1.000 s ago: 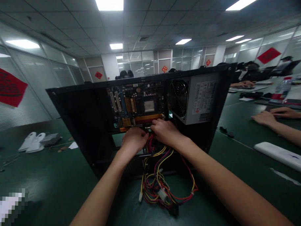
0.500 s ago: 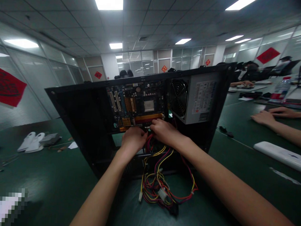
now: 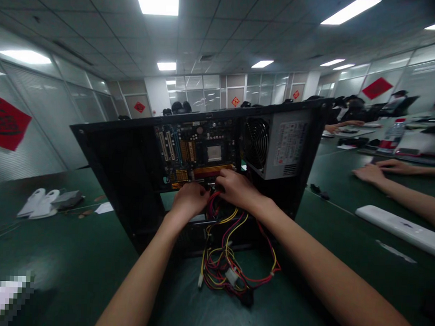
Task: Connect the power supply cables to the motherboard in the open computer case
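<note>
A black computer case (image 3: 110, 178) stands open towards me, with a motherboard (image 3: 204, 139) on its back panel and a grey power supply (image 3: 284, 146) at the upper right. Both my hands are at the motherboard's lower edge. My left hand (image 3: 190, 200) is closed, fingertips pinched beside a bundle of red power cables (image 3: 213, 204); what they hold is hidden. Curled over the top of that bundle is my right hand (image 3: 236, 188), just below the orange memory slots (image 3: 213, 170). Loose yellow, red and black wires with connectors (image 3: 231, 276) spill onto the table in front.
On the green table (image 3: 75, 253), white objects (image 3: 41, 203) and a grey block (image 3: 68, 200) lie at left. To the right are a white bar-shaped object (image 3: 400, 229), another person's hands (image 3: 374, 172) and a bottle (image 3: 393, 136). A pixelated patch covers the lower left corner.
The view has turned slightly right, so the surroundings sit further left. My hands keep almost the same place at the board's lower edge, around the cables.
</note>
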Demonstrator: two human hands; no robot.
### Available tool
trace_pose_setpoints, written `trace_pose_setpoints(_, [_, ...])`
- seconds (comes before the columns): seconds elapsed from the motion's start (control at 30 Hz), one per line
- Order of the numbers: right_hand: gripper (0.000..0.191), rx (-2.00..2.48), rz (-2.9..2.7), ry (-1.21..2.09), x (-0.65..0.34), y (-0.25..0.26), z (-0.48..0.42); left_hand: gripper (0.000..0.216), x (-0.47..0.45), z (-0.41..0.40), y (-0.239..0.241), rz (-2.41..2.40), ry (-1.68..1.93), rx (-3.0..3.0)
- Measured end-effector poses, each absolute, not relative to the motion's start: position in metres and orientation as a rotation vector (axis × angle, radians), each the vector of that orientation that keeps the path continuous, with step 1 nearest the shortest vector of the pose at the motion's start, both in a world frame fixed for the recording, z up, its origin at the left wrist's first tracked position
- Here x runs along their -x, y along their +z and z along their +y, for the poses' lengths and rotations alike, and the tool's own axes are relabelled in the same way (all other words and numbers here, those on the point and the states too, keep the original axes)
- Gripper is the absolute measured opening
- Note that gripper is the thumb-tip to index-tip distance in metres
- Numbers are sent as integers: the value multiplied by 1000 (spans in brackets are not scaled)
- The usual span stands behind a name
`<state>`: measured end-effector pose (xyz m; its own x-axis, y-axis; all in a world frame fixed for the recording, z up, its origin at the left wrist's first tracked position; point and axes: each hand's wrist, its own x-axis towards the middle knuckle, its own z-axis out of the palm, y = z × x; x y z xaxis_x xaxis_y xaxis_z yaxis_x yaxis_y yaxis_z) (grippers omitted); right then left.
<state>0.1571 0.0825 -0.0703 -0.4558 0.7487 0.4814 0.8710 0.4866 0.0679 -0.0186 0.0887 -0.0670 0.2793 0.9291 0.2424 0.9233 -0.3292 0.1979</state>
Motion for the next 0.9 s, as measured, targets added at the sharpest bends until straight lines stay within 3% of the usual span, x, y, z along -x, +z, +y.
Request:
trace_pose_setpoints(0.27, [15,1426,-2311,-252,-156,-73,85,32,21,93,-71,1652,512,-2474])
trace_pose_setpoints(0.4, [16,1446,-2306,-262,-155,-73,85,41,20,91,-71,1712,533,-2477])
trace_pose_setpoints(0.9, [24,1465,-2378,-284,-147,-66,86,37,18,84,-68,1769,504,-2478])
